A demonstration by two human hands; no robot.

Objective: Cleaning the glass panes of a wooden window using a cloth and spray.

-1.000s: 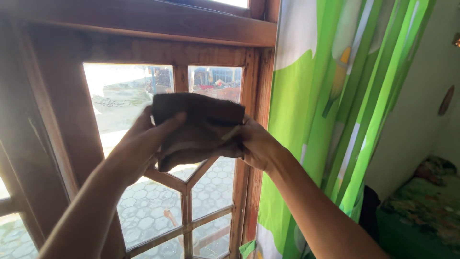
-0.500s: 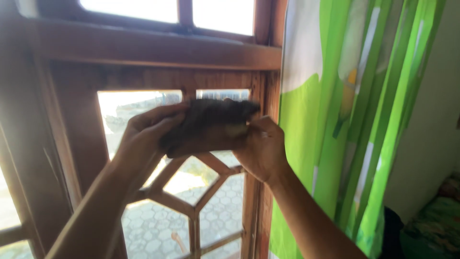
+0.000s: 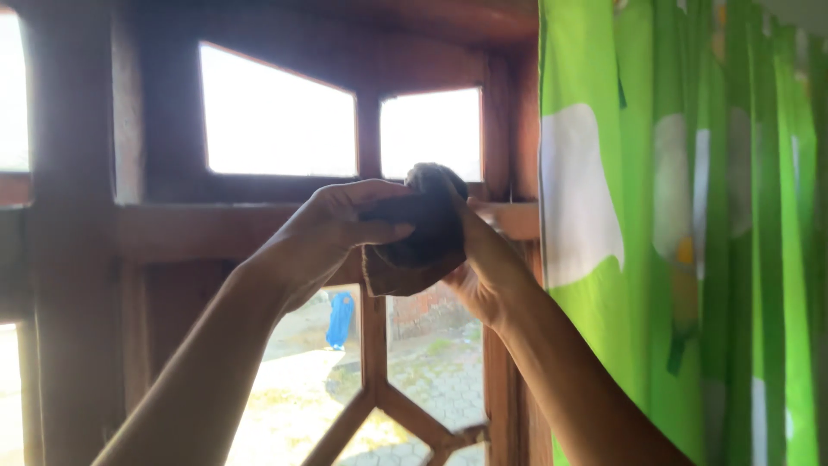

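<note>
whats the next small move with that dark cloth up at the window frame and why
Probably press the bunched dark brown cloth flat onto the wooden crossbar: both the left hand and the right hand grip it at that bar's height, wadded rather than spread.

1. You are shooting straight into daylight: the upper window panes (image 3: 280, 116) are blown out to plain white.
2. Against that glare, the wooden frame (image 3: 259, 229) sinks into deep shadow.
3. Your left hand (image 3: 341, 226), right hand (image 3: 483, 259) and the dark cloth (image 3: 423, 229) read nearly as silhouettes, softly blurred.
4. The green curtain (image 3: 690, 259) glows brightly, lit through.
</note>
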